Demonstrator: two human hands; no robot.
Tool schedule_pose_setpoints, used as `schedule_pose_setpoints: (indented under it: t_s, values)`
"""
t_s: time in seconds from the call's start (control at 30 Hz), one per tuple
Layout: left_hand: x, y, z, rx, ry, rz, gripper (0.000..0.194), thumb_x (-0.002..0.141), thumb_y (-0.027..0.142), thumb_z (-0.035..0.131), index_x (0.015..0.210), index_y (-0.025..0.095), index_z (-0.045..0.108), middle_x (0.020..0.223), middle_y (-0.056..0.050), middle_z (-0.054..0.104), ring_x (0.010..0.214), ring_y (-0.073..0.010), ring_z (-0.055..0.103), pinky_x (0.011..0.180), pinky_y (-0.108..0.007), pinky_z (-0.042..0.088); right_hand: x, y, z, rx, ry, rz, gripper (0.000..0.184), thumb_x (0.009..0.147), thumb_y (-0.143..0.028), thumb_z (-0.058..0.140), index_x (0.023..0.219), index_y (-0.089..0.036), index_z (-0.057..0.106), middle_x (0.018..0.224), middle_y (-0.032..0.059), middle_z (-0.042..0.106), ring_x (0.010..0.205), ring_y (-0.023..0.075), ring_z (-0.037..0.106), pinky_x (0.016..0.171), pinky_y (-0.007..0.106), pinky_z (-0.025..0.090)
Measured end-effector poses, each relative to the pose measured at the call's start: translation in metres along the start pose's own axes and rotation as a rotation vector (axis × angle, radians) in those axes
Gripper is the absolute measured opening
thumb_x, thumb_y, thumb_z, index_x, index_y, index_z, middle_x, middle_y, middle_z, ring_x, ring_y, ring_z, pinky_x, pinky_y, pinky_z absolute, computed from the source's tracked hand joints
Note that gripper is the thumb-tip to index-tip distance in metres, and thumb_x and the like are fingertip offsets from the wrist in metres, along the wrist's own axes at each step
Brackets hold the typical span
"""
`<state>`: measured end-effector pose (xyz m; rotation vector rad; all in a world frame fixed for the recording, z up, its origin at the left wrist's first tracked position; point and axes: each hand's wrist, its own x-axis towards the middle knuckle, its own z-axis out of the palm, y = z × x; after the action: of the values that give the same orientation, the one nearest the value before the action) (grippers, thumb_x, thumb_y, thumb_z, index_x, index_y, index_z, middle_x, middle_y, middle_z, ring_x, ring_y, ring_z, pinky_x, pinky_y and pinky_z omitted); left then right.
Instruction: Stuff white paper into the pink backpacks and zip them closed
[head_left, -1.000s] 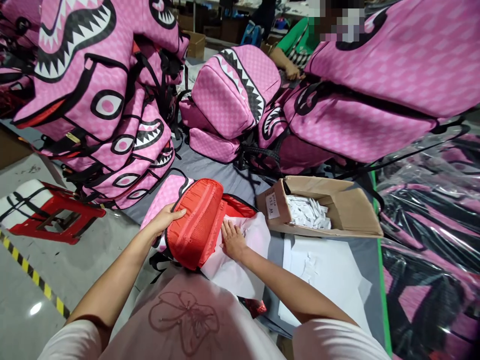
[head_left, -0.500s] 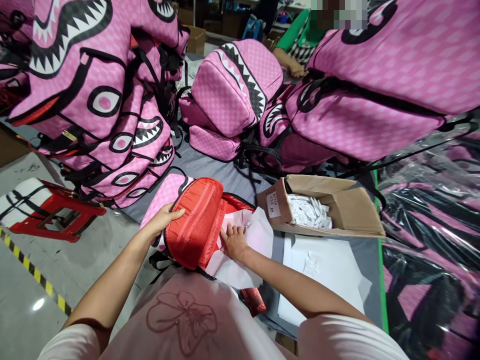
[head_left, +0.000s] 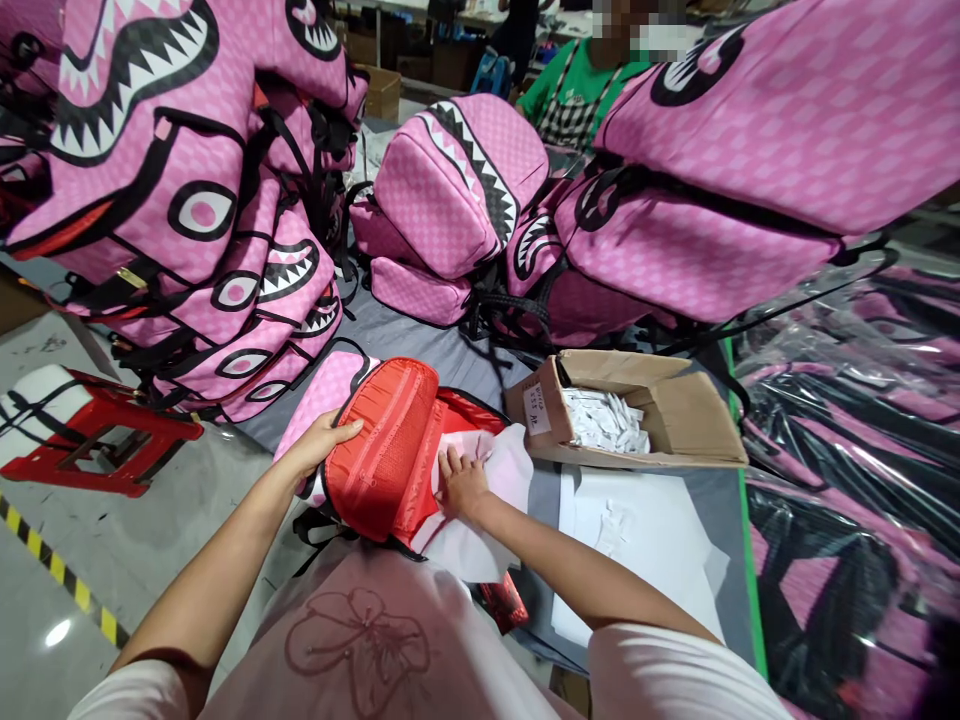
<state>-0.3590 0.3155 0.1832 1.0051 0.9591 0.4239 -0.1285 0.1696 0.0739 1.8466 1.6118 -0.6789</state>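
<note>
A pink backpack (head_left: 330, 385) lies unzipped in front of me, its red-lined front panel (head_left: 382, 440) folded back. My left hand (head_left: 322, 445) is closed round the panel's left edge, thumb on the red lining and fingers hidden behind. A thin white sheet (head_left: 510, 480), paper-like, is partly inside the opening and partly hanging out over the near right side. My right hand (head_left: 461, 485) lies on this sheet at the opening, fingers spread and pressing down. Below the sheet a shiny red piece (head_left: 504, 602) shows, too covered to name.
A cardboard box (head_left: 694, 415) with small white packets (head_left: 606, 420) stands right of the backpack, beyond white sheets (head_left: 645, 540). Stacked pink backpacks (head_left: 202, 210) rise at left; more lie ahead. Plastic-wrapped backpacks (head_left: 832, 560) are at right. A red stool (head_left: 112, 430) stands left. A person in green (head_left: 577, 90) is opposite.
The view has shifted slightly, so things sit a little further left. Both hands keep their places on the panel and sheet. The co-worker's hand is no longer visible.
</note>
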Motion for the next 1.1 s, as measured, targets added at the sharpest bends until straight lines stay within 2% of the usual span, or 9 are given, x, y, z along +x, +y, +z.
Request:
schedule_pose_setpoints:
  t_s: [0.1, 0.17, 0.27, 0.4, 0.63, 0.73, 0.87, 1.0, 1.1]
  values:
    - [0.001, -0.003, -0.001, -0.005, -0.007, 0.001, 0.065, 0.055, 0.051, 0.090, 0.105, 0.014, 0.071, 0.101, -0.011, 0.076, 0.105, -0.0334, 0.068, 0.096, -0.043, 0.048, -0.001, -0.001, -0.002, -0.035, 0.040, -0.039, 0.087, 0.086, -0.050, 0.059, 0.158, -0.021, 0.020, 0.165, 0.0118, 0.008, 0.147, 0.0413, 0.018, 0.112, 0.061, 0.024]
    - [0.001, -0.004, -0.002, -0.001, -0.015, 0.005, 0.064, 0.055, 0.050, 0.090, 0.105, 0.013, 0.071, 0.102, -0.011, 0.076, 0.105, -0.0334, 0.068, 0.096, -0.043, 0.049, -0.003, -0.001, -0.003, -0.004, 0.034, -0.060, 0.085, 0.083, -0.052, 0.064, 0.156, -0.025, 0.028, 0.165, 0.0126, 0.016, 0.138, 0.0405, 0.037, 0.108, 0.059, 0.031]
    - [0.001, -0.004, -0.003, -0.009, -0.013, 0.011, 0.065, 0.056, 0.050, 0.089, 0.106, 0.013, 0.071, 0.103, -0.012, 0.076, 0.104, -0.0325, 0.068, 0.096, -0.043, 0.049, -0.006, 0.002, -0.010, 0.048, 0.140, -0.016, 0.066, 0.093, -0.041, 0.052, 0.153, -0.020, 0.033, 0.149, 0.0214, 0.044, 0.111, 0.0333, 0.061, 0.104, 0.056, 0.035]
    - [0.000, -0.003, -0.001, -0.017, -0.006, 0.007, 0.067, 0.055, 0.051, 0.090, 0.107, 0.013, 0.071, 0.104, -0.012, 0.075, 0.102, -0.0320, 0.069, 0.096, -0.043, 0.049, 0.007, 0.023, -0.034, 0.067, 0.295, 0.024, 0.051, 0.098, -0.014, 0.023, 0.145, -0.009, 0.041, 0.132, 0.0222, 0.058, 0.116, 0.0282, 0.057, 0.104, 0.046, 0.032]
    - [-0.002, 0.002, 0.003, -0.006, 0.014, 0.003, 0.068, 0.052, 0.051, 0.091, 0.104, 0.013, 0.071, 0.105, -0.012, 0.075, 0.100, -0.0316, 0.069, 0.096, -0.043, 0.049, 0.045, 0.054, -0.054, 0.111, 0.239, 0.084, 0.040, 0.090, -0.015, 0.040, 0.116, -0.015, 0.070, 0.111, 0.0176, 0.071, 0.112, 0.0295, 0.059, 0.096, 0.043, 0.035]
    - [-0.002, 0.002, 0.003, -0.015, 0.024, -0.004, 0.067, 0.051, 0.050, 0.091, 0.103, 0.013, 0.071, 0.105, -0.012, 0.075, 0.099, -0.0315, 0.069, 0.095, -0.043, 0.049, 0.046, 0.057, -0.052, 0.123, 0.276, 0.141, 0.043, 0.092, -0.015, 0.035, 0.123, -0.014, 0.066, 0.117, 0.0191, 0.068, 0.111, 0.0300, 0.058, 0.094, 0.043, 0.037]
    - [-0.002, 0.001, 0.002, -0.008, 0.024, -0.005, 0.066, 0.051, 0.051, 0.091, 0.102, 0.014, 0.072, 0.105, -0.011, 0.075, 0.100, -0.0317, 0.069, 0.094, -0.042, 0.049, 0.035, 0.053, -0.048, 0.104, 0.376, 0.196, 0.054, 0.095, -0.012, 0.024, 0.146, -0.006, 0.041, 0.132, 0.0256, 0.056, 0.117, 0.0343, 0.053, 0.098, 0.049, 0.038]
    - [-0.001, -0.001, 0.001, -0.006, 0.026, -0.006, 0.066, 0.051, 0.051, 0.091, 0.103, 0.014, 0.072, 0.104, -0.011, 0.075, 0.100, -0.0318, 0.069, 0.094, -0.042, 0.050, 0.017, 0.037, -0.026, 0.055, 0.389, 0.020, 0.056, 0.096, -0.013, 0.024, 0.150, -0.006, 0.035, 0.146, 0.0223, 0.045, 0.133, 0.0330, 0.039, 0.115, 0.048, 0.022]
    - [0.000, -0.002, 0.002, -0.009, 0.021, -0.009, 0.067, 0.051, 0.051, 0.091, 0.102, 0.013, 0.071, 0.102, -0.011, 0.076, 0.098, -0.0317, 0.069, 0.095, -0.043, 0.049, 0.010, 0.024, -0.004, 0.043, 0.284, -0.104, 0.055, 0.095, -0.025, 0.042, 0.147, -0.008, 0.041, 0.155, 0.0185, 0.036, 0.141, 0.0312, 0.032, 0.117, 0.043, 0.023]
